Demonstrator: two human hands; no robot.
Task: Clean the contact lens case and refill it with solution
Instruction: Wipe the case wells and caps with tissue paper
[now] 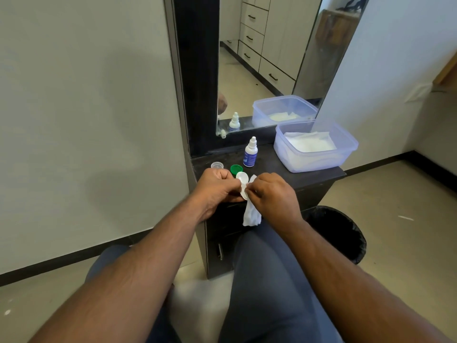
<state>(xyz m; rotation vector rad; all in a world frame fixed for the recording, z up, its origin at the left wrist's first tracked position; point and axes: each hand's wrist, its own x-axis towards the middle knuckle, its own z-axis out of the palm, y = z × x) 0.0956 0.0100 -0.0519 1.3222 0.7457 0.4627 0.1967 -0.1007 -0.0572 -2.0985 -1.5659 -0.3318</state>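
Both hands on task: left hand (214, 186) grips clear lens case (242, 182), right hand (272, 194) pinches white tissue (251, 215) against it

A single wide-angle head view looked forward and steeply down from close above the seated person's lap, facing a dark surface (309, 178) at mid-frame and a mirror (259, 58) at upper centre; walls curved at the edges.
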